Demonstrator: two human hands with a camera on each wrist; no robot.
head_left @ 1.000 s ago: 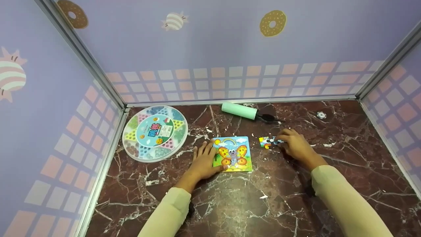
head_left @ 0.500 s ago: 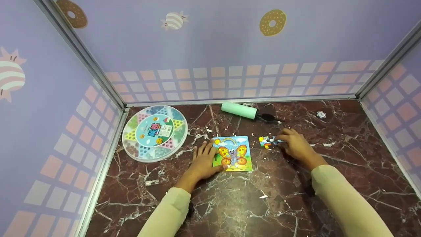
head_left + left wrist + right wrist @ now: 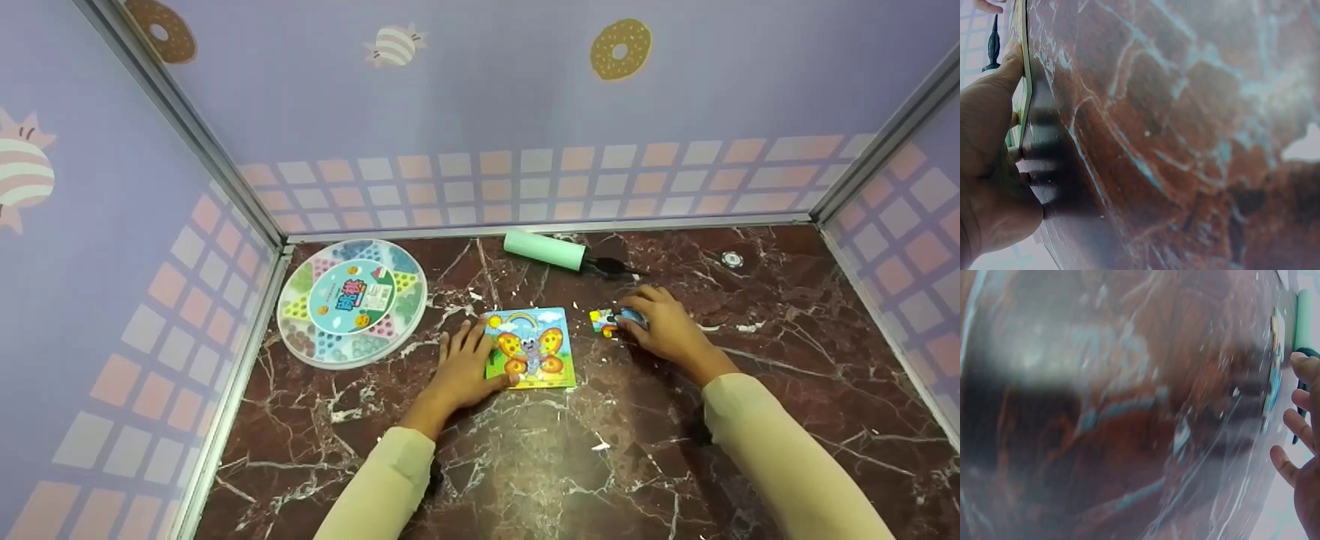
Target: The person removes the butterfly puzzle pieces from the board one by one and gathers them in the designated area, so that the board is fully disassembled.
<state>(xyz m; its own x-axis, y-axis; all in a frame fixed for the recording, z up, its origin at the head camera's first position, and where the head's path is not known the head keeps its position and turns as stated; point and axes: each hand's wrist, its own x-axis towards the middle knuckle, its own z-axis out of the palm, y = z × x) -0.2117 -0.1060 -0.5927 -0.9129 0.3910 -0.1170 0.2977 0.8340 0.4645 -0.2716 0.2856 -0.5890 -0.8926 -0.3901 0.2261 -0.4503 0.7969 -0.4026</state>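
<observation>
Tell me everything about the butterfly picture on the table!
The butterfly puzzle is a flat square board lying on the dark marble table. It shows an orange-winged butterfly under a rainbow, sun and cloud, with green below. The left hand rests on its left edge, thumb against the near corner. It looks like thin card or wood.

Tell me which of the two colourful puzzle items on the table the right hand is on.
The right hand is on the small loose puzzle piece, right of the butterfly puzzle board. The board is larger, and the left hand rests on it.
</observation>
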